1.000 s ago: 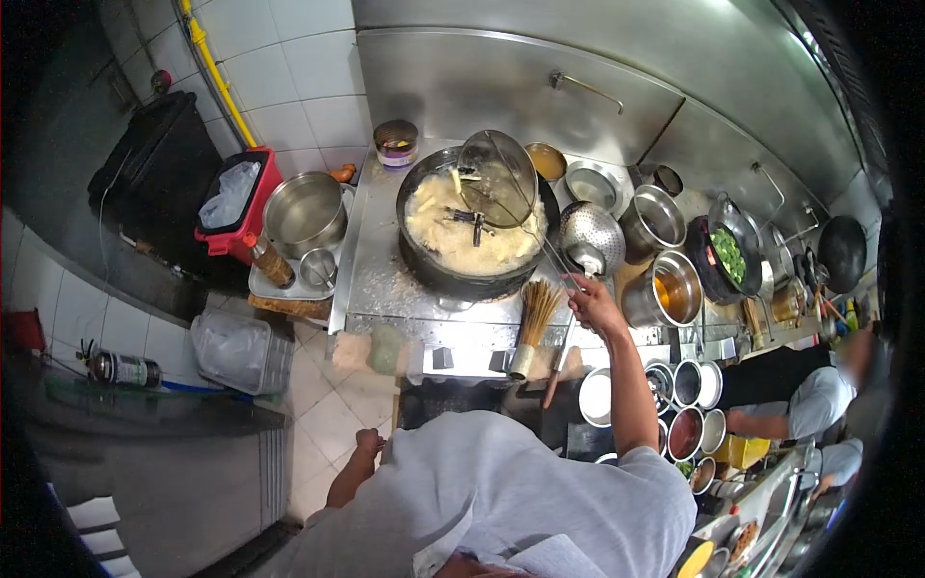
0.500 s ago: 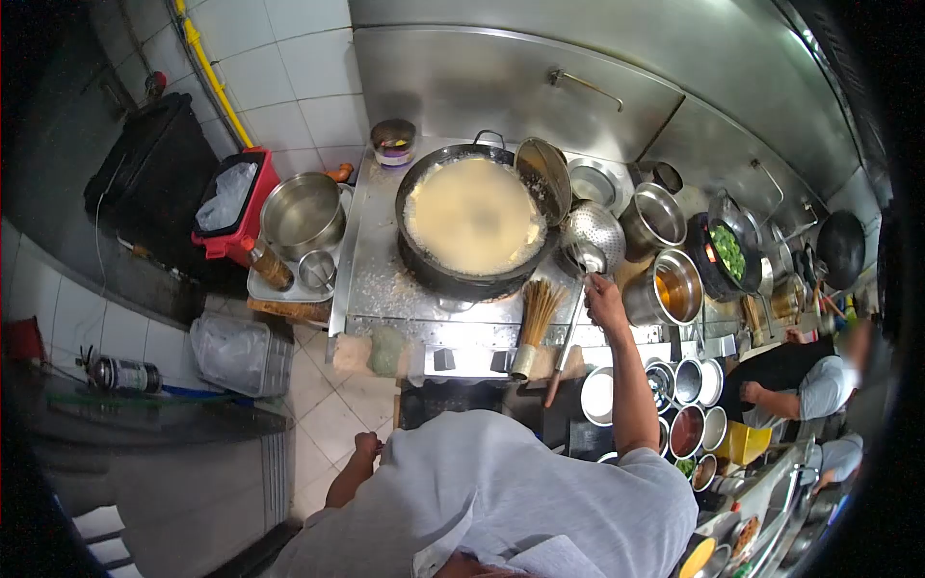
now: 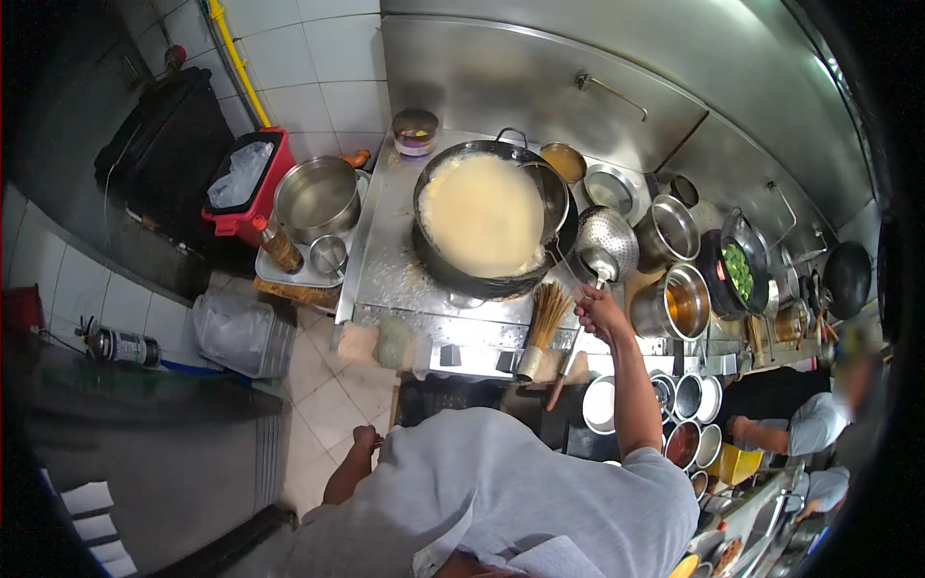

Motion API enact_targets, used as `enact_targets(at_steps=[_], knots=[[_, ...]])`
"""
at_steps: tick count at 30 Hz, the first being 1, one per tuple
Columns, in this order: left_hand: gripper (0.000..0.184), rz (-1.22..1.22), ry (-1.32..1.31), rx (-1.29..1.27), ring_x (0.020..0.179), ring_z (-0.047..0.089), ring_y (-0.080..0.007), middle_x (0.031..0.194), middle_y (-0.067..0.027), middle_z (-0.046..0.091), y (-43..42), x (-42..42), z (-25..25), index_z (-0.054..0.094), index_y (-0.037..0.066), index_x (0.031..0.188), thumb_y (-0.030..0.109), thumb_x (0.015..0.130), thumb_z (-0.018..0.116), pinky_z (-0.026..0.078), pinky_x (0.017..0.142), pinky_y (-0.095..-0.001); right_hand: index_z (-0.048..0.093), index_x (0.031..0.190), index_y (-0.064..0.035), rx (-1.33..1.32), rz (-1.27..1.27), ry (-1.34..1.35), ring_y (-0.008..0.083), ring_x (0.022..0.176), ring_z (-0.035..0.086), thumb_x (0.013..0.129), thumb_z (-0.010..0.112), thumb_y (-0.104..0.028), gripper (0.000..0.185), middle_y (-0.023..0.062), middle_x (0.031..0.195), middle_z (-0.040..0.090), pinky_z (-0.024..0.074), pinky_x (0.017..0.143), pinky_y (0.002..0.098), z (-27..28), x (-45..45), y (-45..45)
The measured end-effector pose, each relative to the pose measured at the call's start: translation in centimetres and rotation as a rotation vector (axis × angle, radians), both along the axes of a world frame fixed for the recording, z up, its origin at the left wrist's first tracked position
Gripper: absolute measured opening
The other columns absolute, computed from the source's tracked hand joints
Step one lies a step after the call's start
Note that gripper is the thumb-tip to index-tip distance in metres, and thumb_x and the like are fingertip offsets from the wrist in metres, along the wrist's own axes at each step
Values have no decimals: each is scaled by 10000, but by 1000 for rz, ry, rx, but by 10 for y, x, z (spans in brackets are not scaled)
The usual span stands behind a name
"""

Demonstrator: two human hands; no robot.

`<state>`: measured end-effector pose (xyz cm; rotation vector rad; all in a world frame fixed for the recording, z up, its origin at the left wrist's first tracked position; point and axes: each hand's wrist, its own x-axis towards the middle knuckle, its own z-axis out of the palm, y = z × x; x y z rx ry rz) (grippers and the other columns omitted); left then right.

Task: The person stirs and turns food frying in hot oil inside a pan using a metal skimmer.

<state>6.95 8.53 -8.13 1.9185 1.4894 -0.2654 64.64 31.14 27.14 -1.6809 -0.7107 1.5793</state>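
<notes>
My right hand (image 3: 599, 313) is closed around the thin handle of a round strainer (image 3: 558, 202), whose bowl lies at the right side of a large dark wok (image 3: 438, 268). Pale, foamy liquid (image 3: 482, 212) fills that wok. Just beyond the hand are a perforated skimmer (image 3: 617, 231) and a ladle (image 3: 599, 264). A long handle with a wooden end (image 3: 556, 393) runs beneath the hand, beside a bamboo brush (image 3: 542, 328). Low at my left side, my left hand (image 3: 364, 440) is curled closed near my shirt; its contents, if any, are hidden.
Steel pots (image 3: 668, 231) and a pot of amber liquid (image 3: 674, 301) stand to the right, near a pan of greens (image 3: 737, 270). On the left are a big pot (image 3: 316, 197), a bottle (image 3: 279, 246) and a red bin (image 3: 252, 183). A co-worker (image 3: 814, 424) stands at far right.
My right hand has taken the strainer's handle, and the strainer has shifted from the rim towards the wok's inside. A small pot of tan liquid behind it now shows. The view has shifted slightly.
</notes>
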Motion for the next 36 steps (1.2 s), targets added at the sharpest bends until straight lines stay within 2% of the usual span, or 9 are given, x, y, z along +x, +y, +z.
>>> enact_targets(at_steps=[2, 7, 9, 13, 15, 18, 24, 31, 36], knots=[[114, 17, -5, -3, 596, 636, -309, 691, -183, 603, -3, 0, 1, 563, -17, 839, 89, 841, 521, 501, 452, -433, 383, 1401, -105, -60, 4, 69, 68, 438, 400, 932, 482, -31, 485, 2, 669, 510, 288, 346, 198, -9, 0, 3], [94, 31, -13, 7, 595, 635, -296, 659, -168, 602, -9, 1, 2, 572, -3, 800, 78, 825, 532, 492, 452, -436, 427, 1332, -118, -75, 10, 191, 57, 427, 374, 935, 472, -19, 412, 4, 674, 507, 264, 326, 193, -18, -6, 5], [88, 30, -17, 18, 594, 635, -291, 647, -162, 601, -11, 2, 3, 576, 3, 784, 74, 819, 536, 489, 452, -437, 446, 1300, -124, -100, 69, 363, 38, 426, 356, 947, 443, -16, 369, -1, 672, 494, 233, 312, 170, -30, -6, 7], [83, -1, -47, 53, 594, 634, -280, 622, -150, 600, -11, 2, 6, 583, 14, 752, 65, 807, 545, 482, 452, -439, 466, 1250, -119, -78, 57, 470, 20, 425, 335, 962, 419, -21, 308, -15, 673, 462, 215, 299, 149, -26, -22, 3], [84, -8, -61, 69, 593, 634, -275, 610, -144, 599, -12, 2, 7, 587, 20, 736, 60, 801, 550, 478, 452, -440, 469, 1203, -122, -59, 25, 622, 17, 423, 326, 970, 429, -37, 252, -21, 678, 433, 222, 283, 147, -24, -29, 1], [106, -43, 22, 57, 643, 648, -303, 661, -166, 595, -8, 1, 2, 584, 5, 824, 98, 837, 535, 514, 492, -448, 482, 1183, -118, -21, -59, 629, 8, 422, 307, 978, 420, -47, 226, -26, 681, 419, 196, 267, 153, -30, -34, -7], [104, 75, -16, -22, 632, 643, -306, 658, -170, 592, -5, 2, 2, 579, 3, 816, 94, 833, 532, 508, 484, -448, 453, 1222, -120, 47, -40, 790, 21, 417, 315, 982, 430, -65, 247, -7, 697, 424, 234, 256, 149, -37, -29, -19], [101, 191, -58, -80, 619, 638, -310, 655, -175, 588, -8, 1, 3, 573, 0, 807, 89, 829, 529, 501, 474, -448, 456, 1277, -136, 61, -132, 764, 21, 421, 317, 973, 441, -51, 316, -5, 698, 422, 238, 269, 150, -28, -22, -32], [100, 296, -101, -129, 610, 634, -312, 653, -179, 586, -11, 1, 1, 569, -2, 800, 85, 826, 527, 496, 467, -448, 485, 1247, -125, 114, -146, 497, 34, 422, 331, 970, 453, -56, 287, -9, 693, 446, 247, 295, 162, -8, -34, -38]])
